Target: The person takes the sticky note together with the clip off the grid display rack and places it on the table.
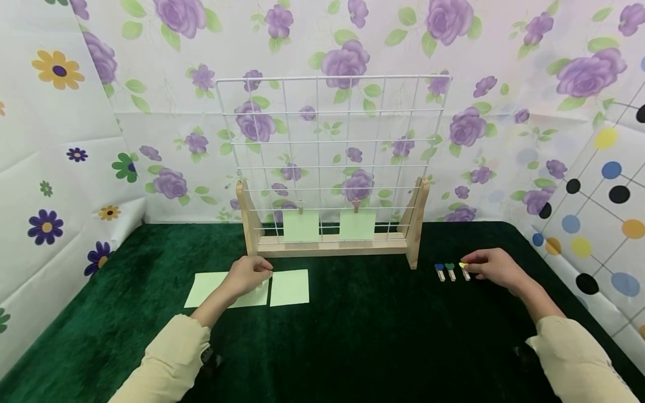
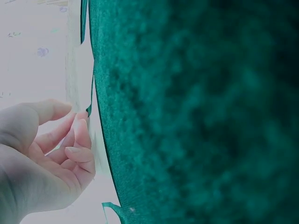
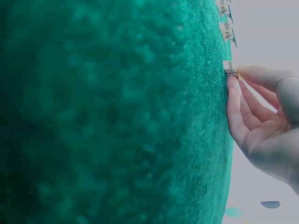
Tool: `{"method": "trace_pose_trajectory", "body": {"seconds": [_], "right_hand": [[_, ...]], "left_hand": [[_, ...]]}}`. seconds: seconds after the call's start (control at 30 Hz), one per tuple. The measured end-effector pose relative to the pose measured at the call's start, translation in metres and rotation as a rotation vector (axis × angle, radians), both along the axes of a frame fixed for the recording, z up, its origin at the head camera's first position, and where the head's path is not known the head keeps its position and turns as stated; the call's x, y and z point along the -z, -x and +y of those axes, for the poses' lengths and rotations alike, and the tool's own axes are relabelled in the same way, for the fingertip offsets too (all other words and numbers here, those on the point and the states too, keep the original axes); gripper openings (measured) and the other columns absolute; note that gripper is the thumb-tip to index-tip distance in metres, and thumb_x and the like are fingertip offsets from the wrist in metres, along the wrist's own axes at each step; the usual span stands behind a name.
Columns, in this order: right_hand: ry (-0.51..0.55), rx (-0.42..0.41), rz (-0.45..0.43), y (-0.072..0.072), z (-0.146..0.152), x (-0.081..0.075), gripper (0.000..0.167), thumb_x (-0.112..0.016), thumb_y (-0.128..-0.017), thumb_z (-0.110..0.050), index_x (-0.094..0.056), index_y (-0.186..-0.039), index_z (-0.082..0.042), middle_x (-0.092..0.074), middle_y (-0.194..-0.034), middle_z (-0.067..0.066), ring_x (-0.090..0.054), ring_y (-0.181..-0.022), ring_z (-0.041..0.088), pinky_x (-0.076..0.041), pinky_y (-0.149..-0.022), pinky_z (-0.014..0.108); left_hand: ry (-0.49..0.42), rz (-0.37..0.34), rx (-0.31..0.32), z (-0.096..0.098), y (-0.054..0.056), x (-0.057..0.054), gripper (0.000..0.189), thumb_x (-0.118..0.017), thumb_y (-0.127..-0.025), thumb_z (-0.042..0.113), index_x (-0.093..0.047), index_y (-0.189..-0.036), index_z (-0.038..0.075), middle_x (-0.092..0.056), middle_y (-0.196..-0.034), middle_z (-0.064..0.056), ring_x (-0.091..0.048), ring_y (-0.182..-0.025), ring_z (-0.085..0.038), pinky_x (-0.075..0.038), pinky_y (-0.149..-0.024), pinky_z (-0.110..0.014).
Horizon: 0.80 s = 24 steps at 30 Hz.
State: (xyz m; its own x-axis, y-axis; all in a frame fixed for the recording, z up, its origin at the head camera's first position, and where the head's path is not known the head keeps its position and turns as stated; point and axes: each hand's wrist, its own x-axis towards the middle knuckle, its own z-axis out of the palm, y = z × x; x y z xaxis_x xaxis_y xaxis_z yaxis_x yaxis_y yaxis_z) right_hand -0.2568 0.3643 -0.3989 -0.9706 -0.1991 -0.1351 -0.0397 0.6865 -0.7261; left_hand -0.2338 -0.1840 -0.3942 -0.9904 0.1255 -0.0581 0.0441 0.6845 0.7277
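Note:
My left hand point(image 1: 248, 276) hovers at the upper left corner of a pale green paper sheet point(image 1: 290, 287), its fingers loosely bent and the thumb tip close to them. Whether they touch the sheet is hard to make out. More pale green paper point(image 1: 205, 287) lies beneath my left wrist, partly covered. Over on the right, my right hand point(image 1: 496, 267) pinches the yellow top of a small wooden clothespin point(image 3: 228, 66) between thumb and finger. Beside it lie a clothespin with a green heart point(image 1: 450, 272) and another with a blue heart point(image 1: 440, 272).
A white wire grid point(image 1: 333, 141) stands at the back in a wooden stand point(image 1: 332, 249). Two pale green sheets hang low on it: one point(image 1: 301, 226) under a light clothespin, one point(image 1: 357, 226) under a pinkish clothespin. Dark green cloth point(image 1: 353, 347) covers the table.

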Motion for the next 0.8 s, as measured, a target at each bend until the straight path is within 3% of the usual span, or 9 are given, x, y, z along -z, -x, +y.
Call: {"method": "trace_pose_trajectory", "body": {"seconds": [0.27,0.47,0.8], "right_hand": [[0.009,0.002,-0.011,-0.001,-0.001,-0.004,0.034,-0.058,-0.097,-0.015,-0.059,-0.121,0.01,-0.059,-0.118,0.024,-0.059,-0.091,0.022,-0.054,-0.072,0.031],[0.009,0.009,0.01,0.0,0.001,-0.004,0.038,-0.056,-0.099,-0.018,-0.056,-0.124,0.011,-0.059,-0.118,0.025,-0.06,-0.096,0.025,-0.054,-0.073,0.03],[-0.03,0.108,0.219,-0.006,-0.001,-0.004,0.043,-0.055,-0.1,-0.029,-0.058,-0.123,0.008,-0.061,-0.114,0.025,-0.062,-0.093,0.03,-0.055,-0.068,0.029]], "left_hand": [[-0.009,0.036,-0.011,0.001,0.001,-0.002,0.018,-0.06,-0.094,0.009,-0.068,-0.104,-0.004,-0.061,-0.1,-0.012,-0.058,-0.087,-0.024,-0.049,-0.067,-0.036],[-0.017,0.047,-0.006,0.003,0.001,-0.006,0.022,-0.058,-0.096,0.011,-0.066,-0.112,-0.003,-0.064,-0.108,-0.014,-0.059,-0.101,-0.03,-0.05,-0.079,-0.044],[-0.073,0.057,-0.007,0.003,-0.001,-0.012,0.027,-0.055,-0.098,0.012,-0.06,-0.12,-0.003,-0.062,-0.116,-0.018,-0.056,-0.11,-0.035,-0.048,-0.088,-0.048]]}}
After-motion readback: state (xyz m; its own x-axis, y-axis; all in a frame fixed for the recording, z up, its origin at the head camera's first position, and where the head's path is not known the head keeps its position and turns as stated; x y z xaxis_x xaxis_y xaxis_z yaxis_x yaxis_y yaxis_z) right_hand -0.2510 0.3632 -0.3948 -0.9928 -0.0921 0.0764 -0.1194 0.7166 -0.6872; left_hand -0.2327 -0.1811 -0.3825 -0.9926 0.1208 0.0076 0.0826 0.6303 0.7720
